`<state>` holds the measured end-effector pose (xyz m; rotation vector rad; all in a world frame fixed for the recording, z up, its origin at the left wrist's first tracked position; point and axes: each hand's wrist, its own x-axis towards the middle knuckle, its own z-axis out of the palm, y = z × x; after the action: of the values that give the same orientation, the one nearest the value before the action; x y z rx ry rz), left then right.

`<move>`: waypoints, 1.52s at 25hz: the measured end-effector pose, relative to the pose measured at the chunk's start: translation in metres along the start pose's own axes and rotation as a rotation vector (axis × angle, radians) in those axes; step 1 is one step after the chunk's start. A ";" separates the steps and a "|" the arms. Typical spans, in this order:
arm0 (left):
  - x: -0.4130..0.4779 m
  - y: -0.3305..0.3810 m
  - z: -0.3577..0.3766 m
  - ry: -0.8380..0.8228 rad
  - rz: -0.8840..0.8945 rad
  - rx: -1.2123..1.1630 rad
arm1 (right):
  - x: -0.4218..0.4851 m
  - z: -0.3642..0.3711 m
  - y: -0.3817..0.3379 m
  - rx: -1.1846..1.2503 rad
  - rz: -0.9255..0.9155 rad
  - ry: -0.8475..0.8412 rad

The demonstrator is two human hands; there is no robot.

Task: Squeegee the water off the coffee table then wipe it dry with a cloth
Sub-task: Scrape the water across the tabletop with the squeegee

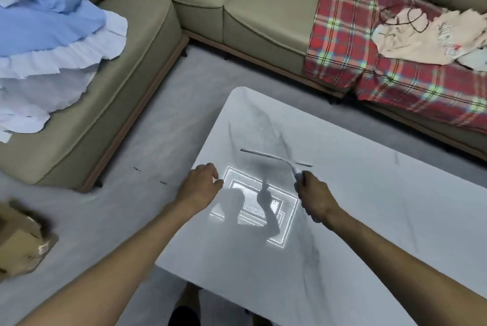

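One left hand (201, 187) hovers at the left edge of the single white tabletop (369, 207), its fingers loosely curled and holding nothing. Right of it, one squeegee (268, 155) lies blade-down mid-tabletop, with the right hand's (316, 199) fingers wrapped round its handle.

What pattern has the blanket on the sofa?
The blanket is red plaid with green-yellow squares; head view.

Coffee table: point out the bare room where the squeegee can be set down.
The coffee table top is bare to the right of the right hand, out to the edge by the plaid blanket, and at the far corner beyond the squeegee blade. It is crowded near-left, between the left hand and the right hand gripping the squeegee.
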<state>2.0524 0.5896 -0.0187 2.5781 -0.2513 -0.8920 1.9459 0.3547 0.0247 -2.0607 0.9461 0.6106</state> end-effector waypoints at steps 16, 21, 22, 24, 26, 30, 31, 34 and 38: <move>0.222 -0.084 0.081 -0.121 0.129 0.039 | 0.307 0.067 -0.144 -0.294 -0.146 0.241; 0.211 -0.091 0.087 -0.052 0.164 0.031 | 0.275 0.077 -0.094 -0.469 -0.223 0.222; 0.209 -0.091 0.088 -0.061 0.168 0.048 | 0.262 0.079 -0.081 -0.472 -0.226 0.209; 0.210 -0.089 0.088 -0.093 0.160 0.032 | 0.234 0.081 -0.058 -0.476 -0.243 0.183; 0.213 -0.085 0.084 -0.147 0.126 -0.020 | 0.206 0.077 -0.039 -0.497 -0.225 0.133; 0.214 -0.085 0.078 -0.204 0.094 -0.033 | 0.175 0.048 -0.023 -0.545 -0.149 0.016; 0.214 -0.085 0.077 -0.216 0.088 -0.028 | 0.178 0.038 -0.028 -0.534 -0.151 0.030; 0.215 -0.082 0.077 -0.242 0.081 0.015 | 0.216 0.012 -0.058 -0.345 -0.105 0.157; 0.215 -0.079 0.084 -0.260 0.058 0.074 | 0.265 0.008 -0.075 -0.202 0.047 0.210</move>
<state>2.1711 0.5717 -0.2313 2.5030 -0.4375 -1.2175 2.1655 0.2822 -0.1257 -2.3226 1.0931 0.5395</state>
